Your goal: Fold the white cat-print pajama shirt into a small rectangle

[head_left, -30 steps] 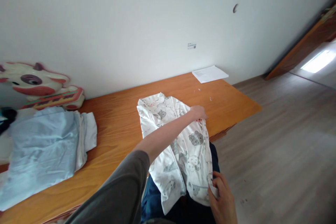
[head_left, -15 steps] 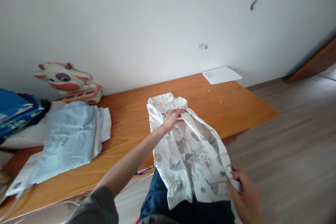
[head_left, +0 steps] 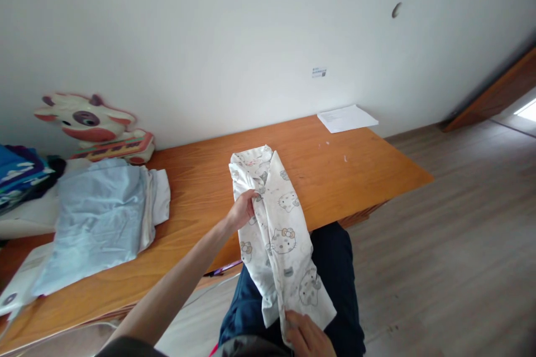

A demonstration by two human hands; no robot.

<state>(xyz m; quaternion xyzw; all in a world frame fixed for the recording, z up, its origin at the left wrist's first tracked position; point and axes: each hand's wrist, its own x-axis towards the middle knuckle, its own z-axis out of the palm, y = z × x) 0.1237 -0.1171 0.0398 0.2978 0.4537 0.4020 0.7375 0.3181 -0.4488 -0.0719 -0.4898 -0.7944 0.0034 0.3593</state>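
Note:
A white shirt [head_left: 287, 240] printed with cartoon cats lies partly on the wooden table and hangs over its front edge onto my lap. Its right side is folded inward over the middle, making a long narrow shape with the collar end at the far side. My left hand [head_left: 243, 209] pinches the cloth at the left, below the collar. Down at the lower hem, my right hand [head_left: 307, 334] grips the folded edge of the shirt; its fingertips are partly hidden by the cloth.
On the table [head_left: 196, 189] at the left lie folded light blue clothes [head_left: 98, 212] beside a white device with a cable. A cow-shaped toy keyboard [head_left: 98, 128] leans by the wall. Blue patterned cloth [head_left: 23, 178] sits far left. White papers [head_left: 347, 118] lie at the back right.
My right hand has brought the shirt's right side leftward over the middle, so the shirt is narrower. My left hand has moved down and left along the cloth.

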